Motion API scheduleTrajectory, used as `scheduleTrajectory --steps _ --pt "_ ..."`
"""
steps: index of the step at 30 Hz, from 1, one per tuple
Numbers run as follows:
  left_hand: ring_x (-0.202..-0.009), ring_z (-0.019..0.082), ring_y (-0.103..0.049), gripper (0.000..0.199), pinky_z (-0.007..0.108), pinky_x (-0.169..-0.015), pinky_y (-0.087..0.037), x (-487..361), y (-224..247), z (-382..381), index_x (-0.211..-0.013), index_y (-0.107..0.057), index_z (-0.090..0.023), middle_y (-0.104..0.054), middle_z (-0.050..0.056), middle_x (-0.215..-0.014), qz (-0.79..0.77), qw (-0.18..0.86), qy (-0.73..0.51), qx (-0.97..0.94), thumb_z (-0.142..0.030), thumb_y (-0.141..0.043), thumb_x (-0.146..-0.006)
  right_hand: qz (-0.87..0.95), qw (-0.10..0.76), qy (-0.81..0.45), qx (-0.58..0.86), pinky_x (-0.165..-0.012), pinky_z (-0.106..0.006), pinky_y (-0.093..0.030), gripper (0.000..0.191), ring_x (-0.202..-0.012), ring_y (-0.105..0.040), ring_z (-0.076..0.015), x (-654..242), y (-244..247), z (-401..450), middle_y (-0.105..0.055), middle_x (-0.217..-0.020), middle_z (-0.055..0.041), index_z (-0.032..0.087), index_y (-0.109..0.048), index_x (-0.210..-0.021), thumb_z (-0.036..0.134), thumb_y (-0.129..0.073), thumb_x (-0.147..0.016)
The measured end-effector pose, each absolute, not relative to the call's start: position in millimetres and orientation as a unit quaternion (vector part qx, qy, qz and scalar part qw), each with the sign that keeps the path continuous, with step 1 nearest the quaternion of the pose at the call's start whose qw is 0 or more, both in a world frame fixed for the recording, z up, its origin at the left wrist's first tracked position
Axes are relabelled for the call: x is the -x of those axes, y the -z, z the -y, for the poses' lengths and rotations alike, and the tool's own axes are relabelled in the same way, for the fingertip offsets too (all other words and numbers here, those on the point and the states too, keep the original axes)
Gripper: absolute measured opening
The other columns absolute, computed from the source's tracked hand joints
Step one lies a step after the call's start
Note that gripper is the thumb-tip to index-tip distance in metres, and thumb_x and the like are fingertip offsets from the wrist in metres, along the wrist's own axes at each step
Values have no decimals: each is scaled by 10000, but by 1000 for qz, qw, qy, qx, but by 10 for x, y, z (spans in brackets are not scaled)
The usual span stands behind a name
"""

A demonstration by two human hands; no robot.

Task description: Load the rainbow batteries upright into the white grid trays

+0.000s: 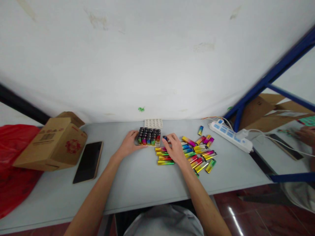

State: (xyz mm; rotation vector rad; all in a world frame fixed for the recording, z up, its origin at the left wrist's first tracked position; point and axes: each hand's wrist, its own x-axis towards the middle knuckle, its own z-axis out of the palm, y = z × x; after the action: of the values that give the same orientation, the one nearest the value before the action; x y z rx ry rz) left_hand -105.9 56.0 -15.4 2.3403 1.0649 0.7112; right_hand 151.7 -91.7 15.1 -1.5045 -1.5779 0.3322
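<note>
Upright lighters [149, 136] with black tops and shiny coloured bodies stand packed in rows in a white tray [157, 144]. My left hand [130, 142] is curled around the tray's left end, thumb along the front and fingers behind. Just right of the rows, my right hand [173, 146] pinches a single lighter [164, 138], its dark top showing; the fingers partly hide its body. Under and beside this hand lies a loose spread of lighters [200, 166] in yellow, pink, blue, green and red. Behind the filled rows sits a white holed tray [154, 123].
A dark phone [88, 162], a cardboard box [52, 144] and a red plastic bag [17, 164] are on the left. A white power strip [231, 135] with cables lies at the right, near a blue metal frame [270, 77]. Beyond it, another person's hand [306, 135] shows.
</note>
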Motion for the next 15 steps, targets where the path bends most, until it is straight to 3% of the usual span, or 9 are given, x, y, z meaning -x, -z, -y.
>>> scheduleTrajectory --steps 5,10,15 --pt "-1224 366 -645 802 508 -1116 -538 1059 166 -559 -1248 -713 -214 -711 123 -1263 -386 231 -263 -853 -758 -879 -682 629 426 -137 635 -721 -312 -491 397 -696 -639 -213 -1572 -105 919 -649 -723 -12 239 -636 -858 513 -508 -1115" --pt "-1217 378 -647 781 520 -1117 -538 1047 151 -552 -1233 -718 -225 -722 128 -1253 -388 237 -269 -849 -734 -894 -667 654 414 -158 613 -823 -314 -523 327 -856 -726 -226 -1564 -64 905 -772 -918 -57 212 -697 -1064 451 -485 -1136" --pt "-1214 387 -644 776 531 -1113 -537 1036 127 -545 -1212 -726 -229 -725 127 -1240 -389 242 -269 -847 -741 -890 -654 693 293 -137 645 -867 -326 -521 251 -987 -742 -245 -1479 -163 857 -791 -1086 -112 208 -695 -1156 376 -510 -1143"
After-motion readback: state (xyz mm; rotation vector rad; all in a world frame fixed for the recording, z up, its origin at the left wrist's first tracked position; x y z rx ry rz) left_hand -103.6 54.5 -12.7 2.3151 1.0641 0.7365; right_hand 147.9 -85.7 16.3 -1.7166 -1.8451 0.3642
